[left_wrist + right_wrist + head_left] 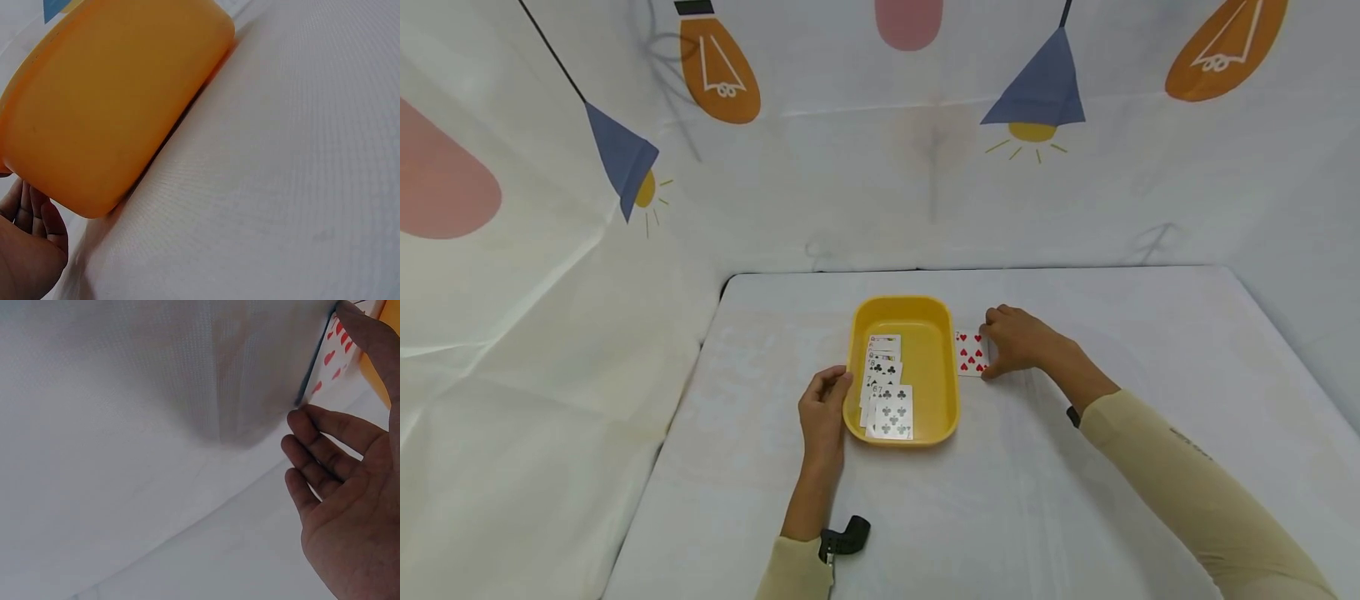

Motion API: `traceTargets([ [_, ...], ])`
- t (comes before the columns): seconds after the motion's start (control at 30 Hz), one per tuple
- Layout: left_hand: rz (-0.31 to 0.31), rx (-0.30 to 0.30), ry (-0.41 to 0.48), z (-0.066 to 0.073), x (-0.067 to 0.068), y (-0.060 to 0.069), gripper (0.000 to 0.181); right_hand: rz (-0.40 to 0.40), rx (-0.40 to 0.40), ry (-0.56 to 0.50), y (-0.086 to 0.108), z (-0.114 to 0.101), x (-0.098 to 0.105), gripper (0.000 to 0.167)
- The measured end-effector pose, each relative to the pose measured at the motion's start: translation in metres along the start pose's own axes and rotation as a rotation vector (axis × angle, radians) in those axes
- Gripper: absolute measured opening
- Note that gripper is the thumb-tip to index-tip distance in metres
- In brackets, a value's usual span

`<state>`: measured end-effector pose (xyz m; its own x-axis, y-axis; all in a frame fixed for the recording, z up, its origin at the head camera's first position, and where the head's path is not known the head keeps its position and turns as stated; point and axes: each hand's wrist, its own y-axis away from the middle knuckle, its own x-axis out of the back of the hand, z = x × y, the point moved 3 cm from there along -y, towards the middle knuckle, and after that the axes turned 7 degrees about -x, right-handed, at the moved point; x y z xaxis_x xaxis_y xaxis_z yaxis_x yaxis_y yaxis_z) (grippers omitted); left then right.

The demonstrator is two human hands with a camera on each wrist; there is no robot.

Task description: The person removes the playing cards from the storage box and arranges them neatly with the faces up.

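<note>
The yellow tray (936, 375) has overlapping playing cards (893, 412) along its left side, a black-suited card in front. My left hand (826, 408) holds the tray's left rim; in the left wrist view its curled fingers (37, 209) lie against the tray's outer wall (119, 106), the thumb not clearly visible. Right of the tray lies a hearts card (970, 354), its dark edge in the right wrist view suggesting a stack. My right hand (1018, 340) grips that card (330, 359) by opposite ends, between thumb and index finger; the other fingers are bent beside it.
White cloth covers the table (775, 325). Behind it and at the left hangs a white sheet (850, 192) printed with lamps and bulbs. A black band with a device (846, 536) is on the left wrist.
</note>
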<state>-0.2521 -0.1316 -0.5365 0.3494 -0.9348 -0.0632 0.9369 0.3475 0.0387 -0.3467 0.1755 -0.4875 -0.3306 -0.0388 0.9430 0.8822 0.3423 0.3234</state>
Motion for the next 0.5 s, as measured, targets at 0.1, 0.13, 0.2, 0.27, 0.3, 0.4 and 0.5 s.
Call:
traceTargets([
  [0.1, 0.0, 0.001, -0.001, 0.0, 0.0, 0.0, 0.023, 0.001, 0.001, -0.004, 0.001, 0.0, 0.001, 0.075],
  [0.13, -0.002, -0.002, -0.002, 0.0, 0.0, 0.0, 0.023, 0.003, 0.001, -0.005, 0.001, 0.0, 0.001, 0.074],
  [0.2, -0.007, -0.003, -0.006, -0.001, 0.001, -0.001, 0.023, 0.012, 0.004, -0.004, 0.003, 0.001, 0.002, 0.073],
  [0.27, -0.012, -0.001, -0.009, -0.001, 0.001, -0.001, 0.024, 0.029, 0.008, -0.006, 0.004, 0.002, 0.003, 0.072],
  [0.3, -0.015, -0.001, -0.008, -0.001, 0.002, -0.001, 0.024, 0.04, 0.015, -0.006, 0.006, 0.003, 0.004, 0.072],
  [0.4, -0.015, 0.004, -0.005, -0.002, 0.002, -0.002, 0.025, 0.069, 0.013, -0.028, 0.01, 0.005, 0.004, 0.075],
  [0.5, -0.01, 0.009, 0.005, -0.001, 0.0, -0.001, 0.025, 0.11, 0.001, -0.072, 0.016, 0.009, 0.004, 0.076],
])
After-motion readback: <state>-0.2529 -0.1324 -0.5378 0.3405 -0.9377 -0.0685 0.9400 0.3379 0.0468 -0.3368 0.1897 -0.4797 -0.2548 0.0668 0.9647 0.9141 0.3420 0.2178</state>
